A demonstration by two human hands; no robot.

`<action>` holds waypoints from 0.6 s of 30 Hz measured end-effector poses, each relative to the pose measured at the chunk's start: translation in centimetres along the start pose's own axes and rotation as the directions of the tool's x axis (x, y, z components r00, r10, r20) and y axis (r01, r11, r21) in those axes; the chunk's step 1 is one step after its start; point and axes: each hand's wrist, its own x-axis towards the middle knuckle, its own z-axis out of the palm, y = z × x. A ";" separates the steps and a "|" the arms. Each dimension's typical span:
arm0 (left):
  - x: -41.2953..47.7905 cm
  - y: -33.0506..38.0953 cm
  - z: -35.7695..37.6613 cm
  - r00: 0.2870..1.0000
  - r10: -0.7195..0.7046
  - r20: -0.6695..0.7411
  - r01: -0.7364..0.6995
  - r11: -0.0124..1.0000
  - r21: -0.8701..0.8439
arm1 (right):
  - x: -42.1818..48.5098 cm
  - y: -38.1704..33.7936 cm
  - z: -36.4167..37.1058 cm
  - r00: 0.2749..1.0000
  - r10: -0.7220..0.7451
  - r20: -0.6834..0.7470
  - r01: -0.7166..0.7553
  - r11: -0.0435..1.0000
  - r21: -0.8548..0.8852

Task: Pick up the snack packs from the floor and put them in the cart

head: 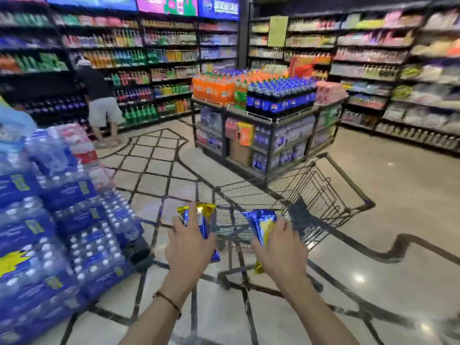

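Left hand (189, 247) grips one snack pack (202, 221), right hand (282, 247) grips a second snack pack (261, 229), wire cart (321, 192) directly at 12 o'clock, contents indiscernible.

I see my left hand (189, 247) and right hand (281, 250) bare, and both forearms bare down to the lower edge of my view. A thin brown cord bracelet (167, 300) circles the left wrist, with a small darker knot at its outer side.
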 end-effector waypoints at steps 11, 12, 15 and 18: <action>12.5 8.8 13.7 0.970 0.149 0.191 -0.141 0.989 -0.053 | 14.3 7.9 6.7 0.977 0.209 0.040 -0.206 0.976 -0.070; 14.4 9.2 15.0 0.968 0.147 0.202 -0.138 0.989 -0.057 | 16.1 8.0 7.6 0.976 0.212 0.044 -0.208 0.974 -0.086; 19.9 10.6 18.0 0.957 0.144 0.251 -0.129 0.989 -0.075 | 21.8 7.3 10.1 0.977 0.207 0.055 -0.198 0.971 -0.134; 25.1 12.3 20.2 0.943 0.180 0.280 -0.159 0.983 -0.094 | 27.2 5.9 12.0 0.978 0.197 0.072 -0.183 0.969 -0.168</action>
